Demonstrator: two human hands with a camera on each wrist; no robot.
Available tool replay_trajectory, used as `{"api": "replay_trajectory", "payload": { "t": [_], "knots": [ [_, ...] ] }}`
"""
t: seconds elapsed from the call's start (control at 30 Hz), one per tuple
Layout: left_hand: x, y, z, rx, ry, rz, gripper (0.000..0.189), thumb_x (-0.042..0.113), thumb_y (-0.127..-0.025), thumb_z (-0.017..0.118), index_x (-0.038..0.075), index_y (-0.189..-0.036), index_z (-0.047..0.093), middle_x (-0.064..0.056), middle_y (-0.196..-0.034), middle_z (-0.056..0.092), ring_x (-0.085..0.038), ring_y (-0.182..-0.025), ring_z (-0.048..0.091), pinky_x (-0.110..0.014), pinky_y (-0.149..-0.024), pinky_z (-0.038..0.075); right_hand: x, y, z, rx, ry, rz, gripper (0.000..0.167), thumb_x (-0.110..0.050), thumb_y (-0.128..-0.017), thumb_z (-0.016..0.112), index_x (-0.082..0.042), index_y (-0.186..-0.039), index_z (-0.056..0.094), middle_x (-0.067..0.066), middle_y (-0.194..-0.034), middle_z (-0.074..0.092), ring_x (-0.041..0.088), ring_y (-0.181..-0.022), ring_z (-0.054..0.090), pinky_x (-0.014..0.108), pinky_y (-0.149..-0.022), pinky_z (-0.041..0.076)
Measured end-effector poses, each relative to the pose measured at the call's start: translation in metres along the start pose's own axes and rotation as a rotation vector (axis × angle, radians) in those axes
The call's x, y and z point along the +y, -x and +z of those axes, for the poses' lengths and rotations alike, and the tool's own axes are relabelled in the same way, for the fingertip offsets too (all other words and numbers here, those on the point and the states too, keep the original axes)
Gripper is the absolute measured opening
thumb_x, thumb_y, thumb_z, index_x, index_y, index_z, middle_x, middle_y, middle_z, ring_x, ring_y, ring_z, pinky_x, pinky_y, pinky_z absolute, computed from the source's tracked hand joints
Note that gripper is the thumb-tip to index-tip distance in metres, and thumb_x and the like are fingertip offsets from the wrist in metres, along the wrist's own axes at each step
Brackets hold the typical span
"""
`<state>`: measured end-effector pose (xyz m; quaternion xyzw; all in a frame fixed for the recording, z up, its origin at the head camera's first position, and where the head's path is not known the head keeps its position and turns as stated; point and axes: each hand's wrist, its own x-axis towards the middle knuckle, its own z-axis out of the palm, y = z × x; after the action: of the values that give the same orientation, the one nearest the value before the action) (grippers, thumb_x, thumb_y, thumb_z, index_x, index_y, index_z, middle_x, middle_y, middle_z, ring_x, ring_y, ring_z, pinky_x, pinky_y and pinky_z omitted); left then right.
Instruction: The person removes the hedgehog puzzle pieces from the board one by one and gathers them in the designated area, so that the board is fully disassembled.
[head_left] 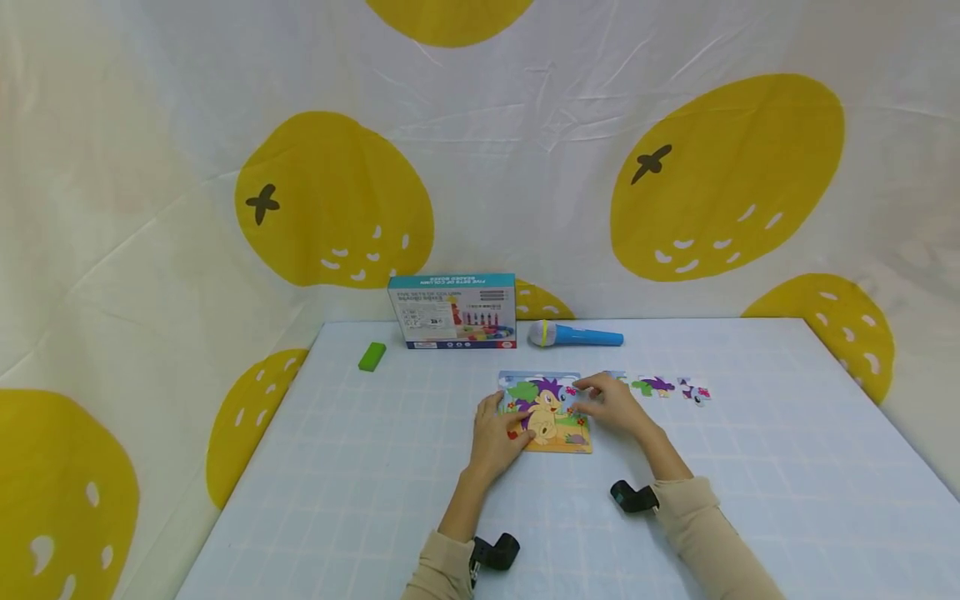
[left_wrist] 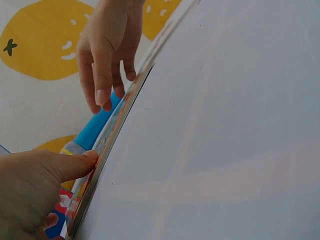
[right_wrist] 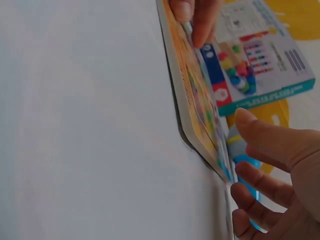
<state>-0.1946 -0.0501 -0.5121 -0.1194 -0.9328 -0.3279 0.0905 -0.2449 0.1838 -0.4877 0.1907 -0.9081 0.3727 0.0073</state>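
A jigsaw puzzle board [head_left: 558, 440] with a purple-spined hedgehog picture lies flat on the table. My left hand [head_left: 492, 440] rests on its left side, fingers extended along the edge and thumb across the picture. In the left wrist view the thumb [left_wrist: 80, 165] presses at the board's near edge. My right hand [head_left: 617, 408] is over the upper right edge, its thumb and fingertips spread apart. The right wrist view shows that hand [right_wrist: 285, 170] with nothing between thumb and fingers. Loose puzzle pieces [head_left: 654, 386] lie to its right, one partly hidden behind the right hand.
At the back of the table stands a toy box [head_left: 453, 312], with a blue toy microphone [head_left: 581, 336] beside it. A green block [head_left: 372, 357] lies farther left. Another puzzle piece group [head_left: 694, 392] is at the right, and a fruit-print cloth [head_left: 525, 167] hangs behind.
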Motion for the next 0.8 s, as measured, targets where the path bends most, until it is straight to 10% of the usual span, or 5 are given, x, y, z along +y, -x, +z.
{"api": "replay_trajectory", "payload": {
  "t": [0.23,0.53,0.8],
  "knots": [
    [0.009,-0.001,0.001,-0.017,-0.099,0.173,0.024,0.01,-0.083,0.066,0.011,-0.106,0.072,-0.009,-0.126,0.06,-0.033,-0.125,0.046,-0.061,-0.101,0.032,-0.007,0.0,0.012,-0.052,0.044,-0.014,0.038,-0.019,-0.082,0.073,0.002,-0.112,0.064,0.014,-0.106,0.061,0.023,-0.086,0.053,0.038,-0.075,0.048],
    [0.017,0.0,0.006,-0.061,-0.241,0.149,0.027,0.012,-0.088,0.06,0.019,-0.112,0.07,-0.002,-0.123,0.061,-0.023,-0.123,0.049,-0.066,-0.103,0.023,-0.013,0.003,0.012,-0.103,0.05,0.037,0.034,-0.018,-0.083,0.072,0.0,-0.111,0.065,0.016,-0.111,0.058,0.027,-0.094,0.054,0.046,-0.084,0.048],
    [0.023,-0.001,0.014,-0.056,-0.342,0.163,0.032,0.039,-0.088,0.061,0.025,-0.116,0.069,-0.003,-0.123,0.058,-0.022,-0.118,0.049,-0.063,-0.103,0.027,-0.013,0.002,0.009,-0.127,0.044,0.09,0.043,-0.016,-0.082,0.073,0.005,-0.117,0.062,0.015,-0.105,0.053,0.02,-0.084,0.046,0.03,-0.069,0.042]
  ]
}}
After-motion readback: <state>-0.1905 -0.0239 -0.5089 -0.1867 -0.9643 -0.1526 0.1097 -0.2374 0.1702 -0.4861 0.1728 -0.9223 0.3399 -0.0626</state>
